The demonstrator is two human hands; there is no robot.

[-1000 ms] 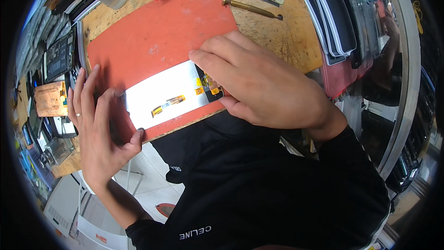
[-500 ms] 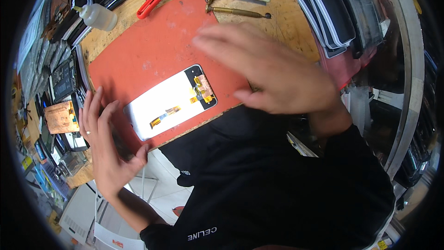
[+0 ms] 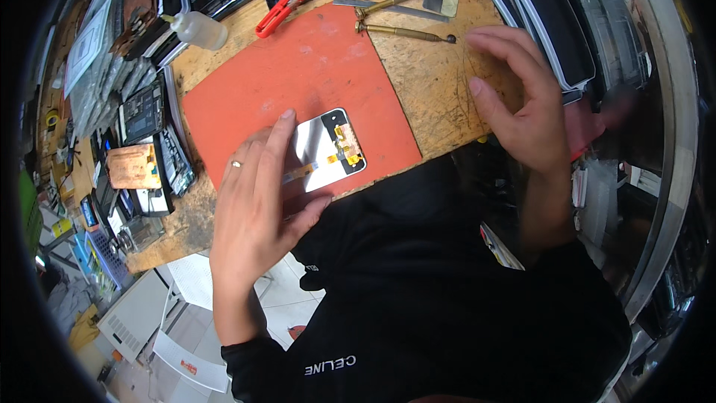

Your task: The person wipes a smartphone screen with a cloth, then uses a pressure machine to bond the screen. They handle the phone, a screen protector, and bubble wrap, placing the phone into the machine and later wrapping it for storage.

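A phone screen panel (image 3: 314, 140) lies back side up on an orange-red mat (image 3: 298, 67), showing its silvery backing and a copper and gold flex board at its right end. My left hand (image 3: 257, 186) covers the panel's left part, with fingers stretched out and thumb apart near its front edge. Whether the fingertips touch the panel I cannot tell. To the right, my right hand (image 3: 522, 101) hovers over the bare wood beyond the mat. Its fingers are curved and apart, with nothing between them.
Brass-coloured screwdrivers (image 3: 406, 33), a flat metal strip (image 3: 391, 9) and red-handled pliers (image 3: 287, 7) lie at the back. A squeeze bottle (image 3: 198, 31) stands back left. Black cases (image 3: 552, 30) are stacked right. Phone parts (image 3: 142, 112) crowd the left side.
My left hand has moved right from beside the panel to over its left part. My right hand has swung right, off the mat. The view has shifted slightly.
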